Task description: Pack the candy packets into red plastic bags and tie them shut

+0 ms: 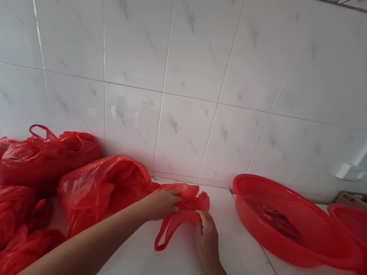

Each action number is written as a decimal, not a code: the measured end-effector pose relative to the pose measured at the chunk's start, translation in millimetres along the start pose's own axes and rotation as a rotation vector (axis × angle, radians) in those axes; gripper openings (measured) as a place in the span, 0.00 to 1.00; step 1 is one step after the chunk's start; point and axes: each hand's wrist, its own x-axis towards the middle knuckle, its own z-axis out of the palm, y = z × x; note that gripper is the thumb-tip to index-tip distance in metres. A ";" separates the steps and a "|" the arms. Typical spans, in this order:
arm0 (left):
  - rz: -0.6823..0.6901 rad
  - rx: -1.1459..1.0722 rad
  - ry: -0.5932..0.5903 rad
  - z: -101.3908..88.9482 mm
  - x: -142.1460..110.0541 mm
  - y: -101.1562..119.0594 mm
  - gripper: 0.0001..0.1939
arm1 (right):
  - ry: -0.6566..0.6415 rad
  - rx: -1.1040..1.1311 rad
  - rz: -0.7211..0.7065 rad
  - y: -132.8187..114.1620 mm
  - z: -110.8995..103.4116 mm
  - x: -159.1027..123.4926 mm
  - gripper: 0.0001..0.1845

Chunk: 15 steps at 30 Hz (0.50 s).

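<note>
A thin red plastic bag [187,191] lies on the white counter in front of me, crumpled, with one handle loop hanging toward me. My left hand [163,204] is at its left side, fingers curled over the plastic and closed on it. On the other side, my right hand [207,237] pinches the bag's near right edge between thumb and fingers. Just left of my left hand sits a larger red plastic bag [97,189], its mouth gaping toward the right; what it holds is hidden.
Filled red bags [36,159] and loose red bags [1,226] crowd the left. A red basket [259,231] with dark reddish items stands at the right, beside another red basket [360,221] and a cardboard box [363,202]. Behind rises a tiled wall [192,67] with a white socket [349,171].
</note>
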 end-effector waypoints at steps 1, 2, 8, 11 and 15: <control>-0.042 -0.006 0.003 9.3 4.8 -9.1 0.15 | 0.015 0.041 0.015 2.2 -9.9 -2.8 0.14; -0.091 -0.009 0.013 16.9 8.2 -17.6 0.18 | 0.031 0.087 0.042 4.9 -20.5 -4.5 0.15; -0.179 -0.033 0.212 30.9 0.2 -11.8 0.22 | 0.027 0.408 0.243 16.9 -65.2 2.5 0.20; -0.128 -0.088 0.278 29.7 -9.2 16.4 0.19 | -0.087 0.510 0.296 10.5 -65.1 2.6 0.20; -0.178 -0.159 0.334 32.6 -13.3 42.7 0.21 | -0.261 0.537 0.314 -9.7 -57.2 -11.0 0.11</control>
